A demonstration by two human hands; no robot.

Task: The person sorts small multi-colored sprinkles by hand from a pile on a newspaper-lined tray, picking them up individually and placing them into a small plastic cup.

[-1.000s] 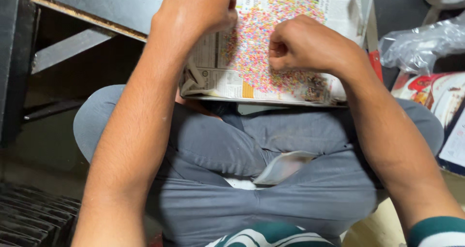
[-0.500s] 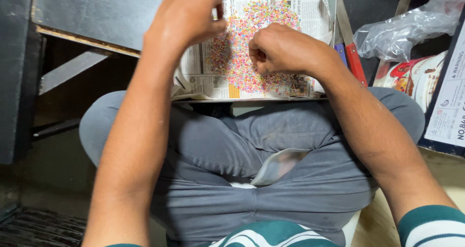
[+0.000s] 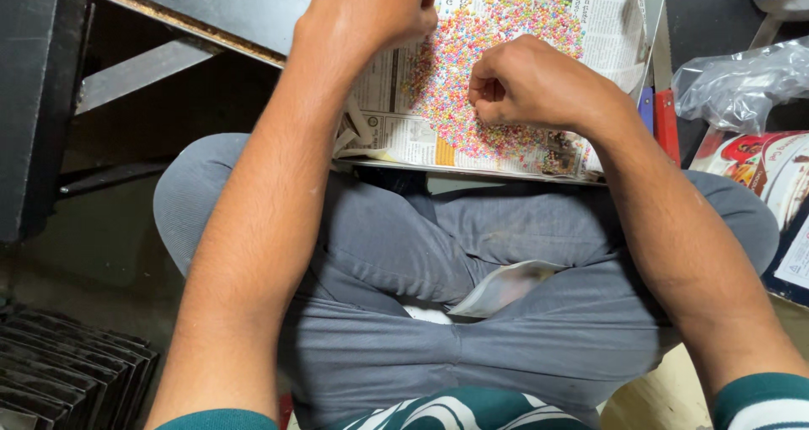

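- Up at the top centre of the frame, a heap of tiny beads (image 3: 484, 67), pink, yellow, green and orange, is spread over a newspaper (image 3: 396, 126).
- The newspaper lies on a flat board (image 3: 472, 170) whose near edge sits just above the person's crossed legs in grey trousers (image 3: 472, 270).
- The left hand (image 3: 371, 8) is at the top edge of the frame, left of the heap; its fingers are curled together and bent down towards the paper, and I cannot tell whether they pinch anything.
- The right hand (image 3: 527, 84) rests on the beads, right of centre, closed into a loose fist with thumb and fingertips pressed together at its left side; what they grip is too small to see.
- The two hands are near each other but apart, with beads between them.
- A small clear pouch (image 3: 506, 285) lies in the lap at mid frame.
- At the upper right sit a crumpled clear plastic bag (image 3: 742, 80) and, below it, a red printed box (image 3: 767, 173).
- A red and blue strip (image 3: 661, 118) stands just beside the newspaper's right edge.
- Dark ribbed slats (image 3: 59, 362) fill the lower left corner.
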